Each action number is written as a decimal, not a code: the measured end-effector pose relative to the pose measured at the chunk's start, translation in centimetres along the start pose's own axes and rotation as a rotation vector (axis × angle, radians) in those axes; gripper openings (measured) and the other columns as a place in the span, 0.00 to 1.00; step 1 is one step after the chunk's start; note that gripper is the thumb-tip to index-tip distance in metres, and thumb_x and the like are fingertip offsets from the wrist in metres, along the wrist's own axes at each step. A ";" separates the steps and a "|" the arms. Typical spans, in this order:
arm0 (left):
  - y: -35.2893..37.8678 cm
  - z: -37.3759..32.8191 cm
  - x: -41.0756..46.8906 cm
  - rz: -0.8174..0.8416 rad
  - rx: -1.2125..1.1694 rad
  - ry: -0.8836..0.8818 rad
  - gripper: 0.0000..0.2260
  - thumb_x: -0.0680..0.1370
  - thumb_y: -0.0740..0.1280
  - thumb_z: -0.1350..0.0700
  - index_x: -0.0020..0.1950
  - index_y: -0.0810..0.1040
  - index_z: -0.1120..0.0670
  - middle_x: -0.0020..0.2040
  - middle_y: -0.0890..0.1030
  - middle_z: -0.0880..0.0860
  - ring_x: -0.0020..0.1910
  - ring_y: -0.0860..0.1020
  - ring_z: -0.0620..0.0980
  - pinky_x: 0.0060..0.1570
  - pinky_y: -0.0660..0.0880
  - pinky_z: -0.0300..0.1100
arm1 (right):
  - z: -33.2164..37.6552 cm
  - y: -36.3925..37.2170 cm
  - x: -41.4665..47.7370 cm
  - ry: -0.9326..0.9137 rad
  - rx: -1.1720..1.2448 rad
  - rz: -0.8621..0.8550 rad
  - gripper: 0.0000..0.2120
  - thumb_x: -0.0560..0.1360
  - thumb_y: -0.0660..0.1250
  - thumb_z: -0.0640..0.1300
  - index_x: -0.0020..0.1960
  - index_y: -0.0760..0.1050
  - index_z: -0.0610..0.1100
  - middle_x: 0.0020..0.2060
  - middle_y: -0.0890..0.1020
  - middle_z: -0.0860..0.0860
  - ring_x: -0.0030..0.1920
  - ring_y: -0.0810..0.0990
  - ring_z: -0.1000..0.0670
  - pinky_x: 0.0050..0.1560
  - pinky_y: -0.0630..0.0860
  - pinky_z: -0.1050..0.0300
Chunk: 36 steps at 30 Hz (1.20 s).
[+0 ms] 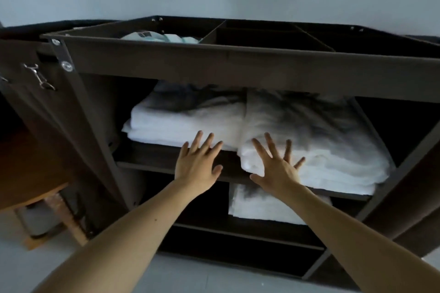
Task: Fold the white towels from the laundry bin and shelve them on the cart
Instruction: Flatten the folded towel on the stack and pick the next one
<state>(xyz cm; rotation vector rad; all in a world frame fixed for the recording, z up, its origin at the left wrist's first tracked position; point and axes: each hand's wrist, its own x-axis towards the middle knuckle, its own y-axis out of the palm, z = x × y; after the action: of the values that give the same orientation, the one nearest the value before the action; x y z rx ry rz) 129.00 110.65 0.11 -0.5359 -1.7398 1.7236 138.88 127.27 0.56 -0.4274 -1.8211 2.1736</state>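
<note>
The right stack juts past the shelf lip. A lopsided shove from the right hand could skew its folds or tip it onto the towel below. Both hands are flat, fingers splayed, holding nothing: the right against that stack's front, the left hand at the left stack, deeper in the cart.

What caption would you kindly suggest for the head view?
Open left hand and right hand at folded white towel stacks on dark brown cart shelf.
</note>
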 end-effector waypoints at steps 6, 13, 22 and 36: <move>4.2 -1.4 6.6 -0.101 0.105 0.054 0.36 0.80 0.58 0.44 0.75 0.33 0.45 0.76 0.33 0.49 0.75 0.34 0.52 0.73 0.38 0.51 | -1.8 4.1 3.2 0.045 -0.129 -0.157 0.47 0.74 0.59 0.63 0.63 0.17 0.62 0.64 0.19 0.53 0.68 0.27 0.29 0.63 0.44 0.22; 6.4 -1.8 13.1 -0.110 0.182 -0.023 0.42 0.76 0.63 0.42 0.76 0.34 0.47 0.78 0.42 0.50 0.76 0.45 0.54 0.72 0.47 0.53 | -3.0 5.2 5.9 0.097 -0.242 -0.247 0.55 0.55 0.72 0.68 0.74 0.48 0.56 0.74 0.61 0.45 0.65 0.62 0.23 0.43 0.64 0.18; 6.8 -0.3 14.1 -0.378 0.330 0.175 0.27 0.44 0.79 0.48 0.41 0.84 0.53 0.35 0.81 0.48 0.34 0.79 0.49 0.42 0.62 0.43 | -3.8 5.7 6.9 0.134 -0.256 -0.263 0.48 0.75 0.60 0.60 0.64 0.17 0.60 0.73 0.30 0.48 0.70 0.35 0.27 0.61 0.45 0.20; 7.4 0.9 11.2 -0.411 0.167 0.099 0.29 0.50 0.80 0.59 0.51 0.81 0.57 0.45 0.83 0.53 0.43 0.81 0.54 0.46 0.61 0.44 | -3.1 3.9 10.2 0.252 -0.181 -0.091 0.48 0.76 0.62 0.58 0.66 0.19 0.60 0.72 0.26 0.50 0.70 0.31 0.29 0.63 0.45 0.22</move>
<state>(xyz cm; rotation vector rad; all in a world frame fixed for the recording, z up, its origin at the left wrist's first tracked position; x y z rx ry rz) 119.27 118.07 -5.53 -0.1701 -1.4950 1.5026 130.65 133.41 -4.28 -0.6143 -1.8609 1.8107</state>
